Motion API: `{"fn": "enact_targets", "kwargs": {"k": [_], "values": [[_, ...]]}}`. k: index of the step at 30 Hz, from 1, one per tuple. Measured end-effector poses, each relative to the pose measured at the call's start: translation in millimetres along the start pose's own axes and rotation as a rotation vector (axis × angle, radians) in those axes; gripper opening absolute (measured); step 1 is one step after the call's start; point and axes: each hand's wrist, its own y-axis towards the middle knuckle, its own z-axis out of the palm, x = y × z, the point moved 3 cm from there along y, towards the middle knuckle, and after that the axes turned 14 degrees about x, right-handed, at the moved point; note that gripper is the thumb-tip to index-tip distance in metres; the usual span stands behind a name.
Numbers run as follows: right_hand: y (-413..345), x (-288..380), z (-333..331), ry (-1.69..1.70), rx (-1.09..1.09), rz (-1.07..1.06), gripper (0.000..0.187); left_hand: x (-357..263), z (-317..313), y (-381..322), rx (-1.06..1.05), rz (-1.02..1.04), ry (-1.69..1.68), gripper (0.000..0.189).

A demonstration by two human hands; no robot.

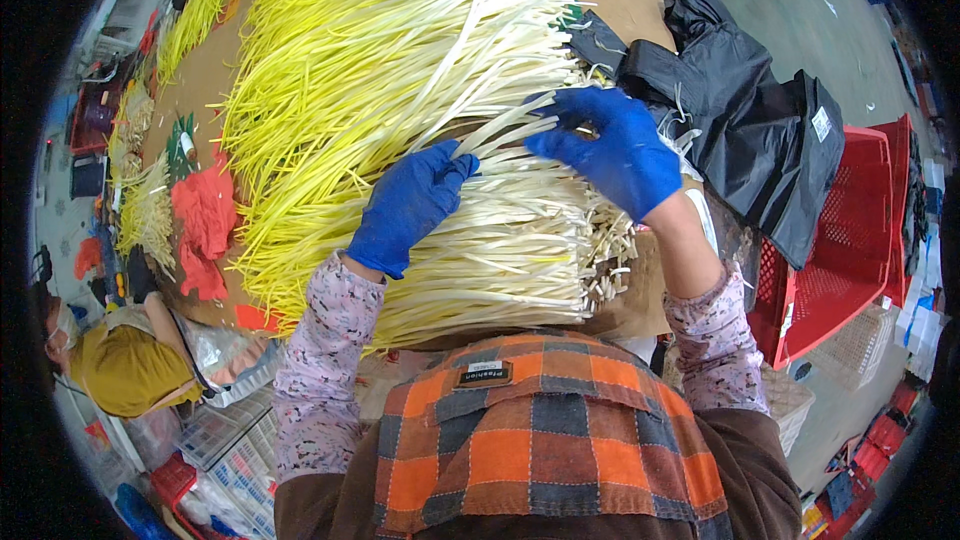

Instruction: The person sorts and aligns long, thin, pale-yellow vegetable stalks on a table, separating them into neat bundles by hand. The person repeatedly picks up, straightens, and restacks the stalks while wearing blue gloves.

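A broad heap of long yellow-and-white vegetable stalks (405, 90), perhaps blanched chives, covers the cardboard-topped table in front of me. My left hand (412, 206), in a blue glove, pinches a few pale stalks between thumb and fingers over the middle of the heap. To its right, my right hand (607, 146), also blue-gloved, is at the white cut ends of the same stalks, its thumb and fingers curled around them; the exact grip is partly hidden. Short cut stalk ends (611, 247) lie in a pile just below my right hand.
Black plastic bags (735, 105) drape over the table's right edge, beside red plastic crates (840, 240). A crumpled red cloth (202, 217) and smaller bunches of stalks (146, 217) lie at the left. A person in a mustard top (131, 364) is at the lower left; another stands far off, upper right.
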Motion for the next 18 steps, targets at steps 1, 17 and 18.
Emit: {"fn": "enact_targets", "kwargs": {"k": [1, 17, 18], "values": [[0.4, 5.3, 3.4, -0.052, 0.089, -0.064, 0.024, 1.8, 0.5, 0.2, 0.006, -0.01, 0.019, 0.042], [-2.3, -3.4, 5.1, -0.336, 0.103, -0.25, 0.011, -2.8, 1.0, -1.0, 0.037, -0.013, 0.126, 0.049], [-3.2, -4.6, 2.5, -0.328, 0.116, -0.262, 0.01, -2.9, 0.8, -1.1, 0.033, -0.003, 0.119, 0.049]]}}
